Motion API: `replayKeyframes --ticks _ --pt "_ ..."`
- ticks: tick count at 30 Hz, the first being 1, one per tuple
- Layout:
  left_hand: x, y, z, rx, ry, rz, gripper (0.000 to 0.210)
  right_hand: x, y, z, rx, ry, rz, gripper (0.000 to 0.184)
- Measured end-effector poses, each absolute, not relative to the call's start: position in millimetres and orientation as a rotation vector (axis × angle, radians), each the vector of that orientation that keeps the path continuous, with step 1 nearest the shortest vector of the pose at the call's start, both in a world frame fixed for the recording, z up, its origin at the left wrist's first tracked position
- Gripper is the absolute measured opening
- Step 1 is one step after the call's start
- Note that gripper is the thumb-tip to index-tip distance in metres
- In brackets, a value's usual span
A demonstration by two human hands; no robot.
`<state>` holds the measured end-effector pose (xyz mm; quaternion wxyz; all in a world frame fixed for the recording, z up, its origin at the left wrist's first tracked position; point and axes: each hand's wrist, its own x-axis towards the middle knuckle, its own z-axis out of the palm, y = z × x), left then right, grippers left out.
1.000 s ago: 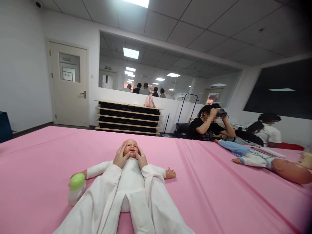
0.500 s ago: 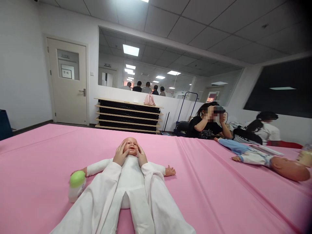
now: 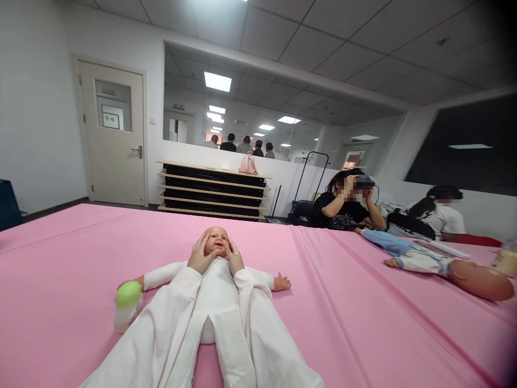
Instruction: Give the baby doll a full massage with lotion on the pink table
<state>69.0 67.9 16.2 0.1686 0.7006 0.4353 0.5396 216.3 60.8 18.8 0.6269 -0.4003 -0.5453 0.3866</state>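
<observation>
A baby doll (image 3: 218,288) in a white suit lies on its back on the pink-covered table, its arms spread to both sides. My left hand (image 3: 199,255) lies along the left side of the doll's face, fingers stretched up the cheek and thumb near the mouth. On the opposite cheek rests my right hand (image 3: 235,257), with its fingers also extended and its thumb close to the mouth. My white sleeves cover part of the doll's arms and body. Beside the doll's hand at the left stands a bottle (image 3: 128,306) with a light green cap.
Pink cloth (image 3: 64,280) covers the table, with folds at the right. Another doll (image 3: 436,264) in blue and white lies there, near a cup (image 3: 504,260). A person in black (image 3: 343,207) and another in white (image 3: 444,215) sit beyond the table.
My thumbs have shifted slightly inward on the doll's face, nearer its mouth. The doll and bottle stay where they were.
</observation>
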Motion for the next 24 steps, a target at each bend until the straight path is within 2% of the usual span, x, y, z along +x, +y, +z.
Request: replayKeyframes --ticks 4,6,11,17,24 --pt "68.1 67.0 16.2 2.006 1.246 1.530 0.072 215.2 58.8 19.4 -0.942 -1.279 0.904 0.068" --pt "67.3 67.8 15.9 1.998 1.241 1.529 0.070 215.1 59.2 18.9 -0.938 -1.297 0.899 0.071" --pt "67.2 68.4 16.6 1.969 1.231 1.532 0.060 215.7 61.8 17.4 -0.901 -1.294 0.866 0.053" --pt "68.7 66.9 16.4 1.981 1.238 1.536 0.072 214.7 58.0 19.9 -0.955 -1.320 0.868 0.065" --pt "67.0 78.2 8.9 1.959 1.177 1.565 0.054 216.3 61.3 19.2 -0.977 -1.293 0.841 0.056"
